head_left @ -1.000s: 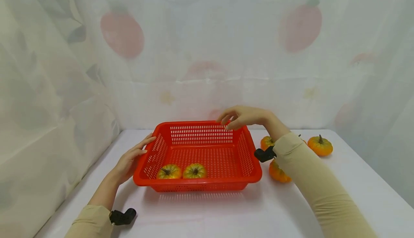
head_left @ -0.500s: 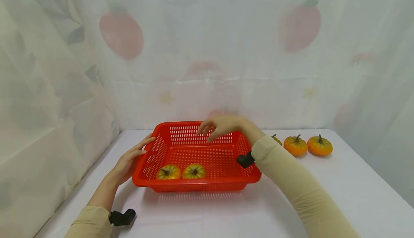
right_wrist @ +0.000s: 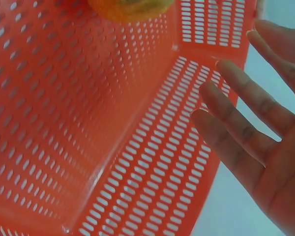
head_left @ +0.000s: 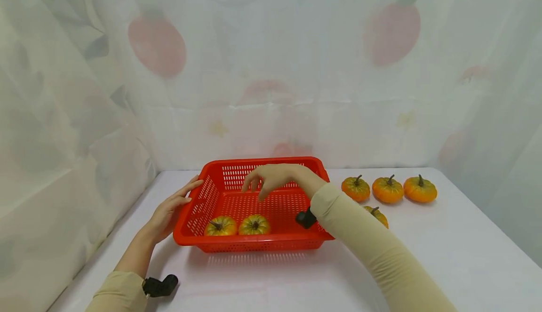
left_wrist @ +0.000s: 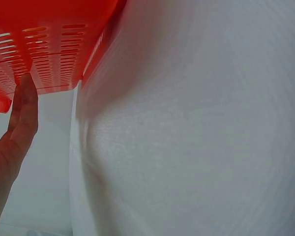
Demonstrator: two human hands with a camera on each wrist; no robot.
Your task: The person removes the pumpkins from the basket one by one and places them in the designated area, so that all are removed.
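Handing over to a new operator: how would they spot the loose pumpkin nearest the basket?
Find the red basket on the white table; three pumpkins line up to its right. The pumpkin meant sits alone in front of that row, partly hidden behind the right sleeve.

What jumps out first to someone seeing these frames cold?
The red perforated basket mid-table, with two small pumpkins at its near wall. The right hand hovers open over the basket while the left hand rests flat against its left side. Four more pumpkins sit on the white table to the right.

Head view looks down at the table; both close wrist views share the red basket.
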